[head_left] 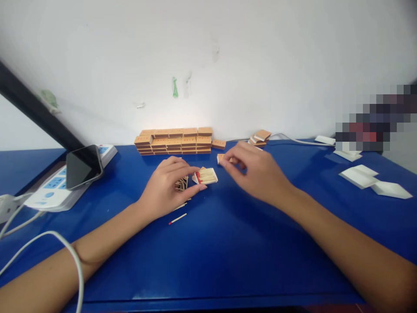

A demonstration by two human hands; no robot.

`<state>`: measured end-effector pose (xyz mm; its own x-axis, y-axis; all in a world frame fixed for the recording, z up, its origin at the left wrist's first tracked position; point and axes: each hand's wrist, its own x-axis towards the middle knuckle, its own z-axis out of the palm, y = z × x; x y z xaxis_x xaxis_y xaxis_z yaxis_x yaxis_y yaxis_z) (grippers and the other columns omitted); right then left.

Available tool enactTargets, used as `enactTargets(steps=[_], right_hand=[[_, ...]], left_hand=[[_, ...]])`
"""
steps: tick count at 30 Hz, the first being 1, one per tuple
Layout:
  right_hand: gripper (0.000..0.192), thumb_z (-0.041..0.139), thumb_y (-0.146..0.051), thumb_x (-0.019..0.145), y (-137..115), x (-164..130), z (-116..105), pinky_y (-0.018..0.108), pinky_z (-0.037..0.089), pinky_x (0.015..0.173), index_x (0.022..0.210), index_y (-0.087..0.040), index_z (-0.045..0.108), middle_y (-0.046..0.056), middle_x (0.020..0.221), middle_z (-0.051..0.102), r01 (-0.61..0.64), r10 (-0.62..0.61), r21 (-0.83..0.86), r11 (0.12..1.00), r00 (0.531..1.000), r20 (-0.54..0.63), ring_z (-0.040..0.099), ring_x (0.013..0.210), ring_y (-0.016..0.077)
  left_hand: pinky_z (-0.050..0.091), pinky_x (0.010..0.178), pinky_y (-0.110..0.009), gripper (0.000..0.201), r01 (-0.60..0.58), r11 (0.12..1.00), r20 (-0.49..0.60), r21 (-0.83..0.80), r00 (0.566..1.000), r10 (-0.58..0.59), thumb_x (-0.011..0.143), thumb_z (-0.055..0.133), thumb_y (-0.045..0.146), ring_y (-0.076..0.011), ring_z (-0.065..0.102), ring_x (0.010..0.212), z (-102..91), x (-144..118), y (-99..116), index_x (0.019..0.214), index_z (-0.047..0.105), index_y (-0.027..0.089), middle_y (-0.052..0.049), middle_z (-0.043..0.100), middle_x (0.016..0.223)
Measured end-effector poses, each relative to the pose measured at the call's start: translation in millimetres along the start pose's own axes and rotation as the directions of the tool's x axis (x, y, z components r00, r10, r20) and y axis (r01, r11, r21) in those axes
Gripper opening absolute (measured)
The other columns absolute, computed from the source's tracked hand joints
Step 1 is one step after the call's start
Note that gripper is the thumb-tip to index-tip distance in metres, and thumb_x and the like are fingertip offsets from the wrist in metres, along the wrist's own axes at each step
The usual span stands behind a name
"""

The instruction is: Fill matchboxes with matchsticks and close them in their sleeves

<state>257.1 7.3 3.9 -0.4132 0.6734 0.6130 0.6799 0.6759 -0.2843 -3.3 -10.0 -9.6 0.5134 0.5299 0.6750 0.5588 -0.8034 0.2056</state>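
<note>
My left hand (171,184) is closed at the left end of a white matchbox tray (208,176), its thumb and forefinger on the edges. Red-headed matches lie side by side in the tray. A pile of loose matches (181,184) shows beneath that palm, partly hidden. One single match (177,218) lies nearer on the blue table. Farther right, my right hand (249,167) pinches a small orange matchbox sleeve (220,158) at its near end. Its fingers cover most of the sleeve.
Orange matchboxes (176,142) are stacked in rows against the wall, with one matchbox (218,144) beside them. More sleeves (260,138) pile up at back right. White trays (358,176) lie far right. A phone (84,167) rests on a power strip (52,187) at left; a white cable (76,261) crosses my left forearm.
</note>
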Motion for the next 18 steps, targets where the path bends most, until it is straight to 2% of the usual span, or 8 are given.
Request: enactTargets(steps=[3,6,9,12,15,18], right_hand=[[0.016,0.057,-0.03,0.099,30.5,7.7,-13.1,0.035,0.044,0.072,0.088,-0.021,0.066,0.006,0.086,0.065,-0.09,0.092,-0.174,0.981,0.996,0.004,0.061,0.079,0.0226],[0.02,0.058,-0.035,0.098,60.8,11.4,-25.1,0.038,0.047,0.077,0.088,-0.021,0.067,0.008,0.087,0.065,-0.057,0.108,-0.234,0.97,0.972,0.209,0.063,0.089,0.0269],[0.022,0.061,-0.042,0.095,78.9,10.9,-28.4,0.041,0.05,0.078,0.093,-0.021,0.069,0.01,0.092,0.066,-0.058,0.125,-0.229,0.972,0.948,0.293,0.064,0.09,0.028],[0.029,0.063,-0.045,0.094,81.4,8.0,-18.2,0.046,0.052,0.087,0.105,-0.02,0.07,0.013,0.101,0.069,-0.027,0.076,-0.178,0.984,0.959,0.274,0.064,0.101,0.0319],[0.04,0.061,-0.042,0.097,75.2,4.3,0.2,0.053,0.05,0.098,0.128,-0.018,0.065,0.016,0.119,0.071,0.023,0.013,-0.138,0.99,0.967,0.256,0.06,0.116,0.036],[0.042,0.06,-0.033,0.097,69.3,2.1,14.0,0.057,0.05,0.099,0.136,-0.016,0.062,0.018,0.122,0.07,0.026,0.008,-0.125,0.992,0.963,0.268,0.059,0.12,0.0375]], left_hand=[[0.056,0.086,-0.04,0.033,0.069,0.996,-0.064,0.058,0.996,-0.065,0.09,0.079,0.042,-0.0232,0.067,0.094,-0.9,-0.4,-2.6,0.11,0.077,0.016,-0.008,0.078,0.098],[0.057,0.087,-0.04,0.032,0.099,0.992,-0.079,0.081,0.993,-0.092,0.092,0.078,0.042,-0.0236,0.067,0.094,-1.9,-0.6,-4.1,0.111,0.077,0.016,-0.008,0.078,0.099],[0.057,0.086,-0.041,0.034,0.095,0.992,-0.085,0.08,0.992,-0.088,0.092,0.077,0.043,-0.0245,0.067,0.095,-2.0,-1.2,-4.8,0.113,0.076,0.016,-0.009,0.079,0.1],[0.057,0.086,-0.041,0.035,0.091,0.993,-0.076,0.08,0.993,-0.085,0.093,0.076,0.043,-0.0249,0.067,0.096,-1.2,-2.0,-5.2,0.114,0.076,0.015,-0.01,0.078,0.102],[0.056,0.087,-0.041,0.036,0.098,0.991,-0.064,0.086,0.994,-0.092,0.093,0.077,0.044,-0.0248,0.067,0.096,-0.8,-2.2,-5.2,0.114,0.076,0.015,-0.01,0.078,0.102],[0.056,0.087,-0.041,0.036,0.115,0.989,-0.059,0.094,0.992,-0.11,0.093,0.076,0.043,-0.0248,0.067,0.096,-1.3,-1.7,-5.1,0.115,0.076,0.014,-0.01,0.078,0.102]])
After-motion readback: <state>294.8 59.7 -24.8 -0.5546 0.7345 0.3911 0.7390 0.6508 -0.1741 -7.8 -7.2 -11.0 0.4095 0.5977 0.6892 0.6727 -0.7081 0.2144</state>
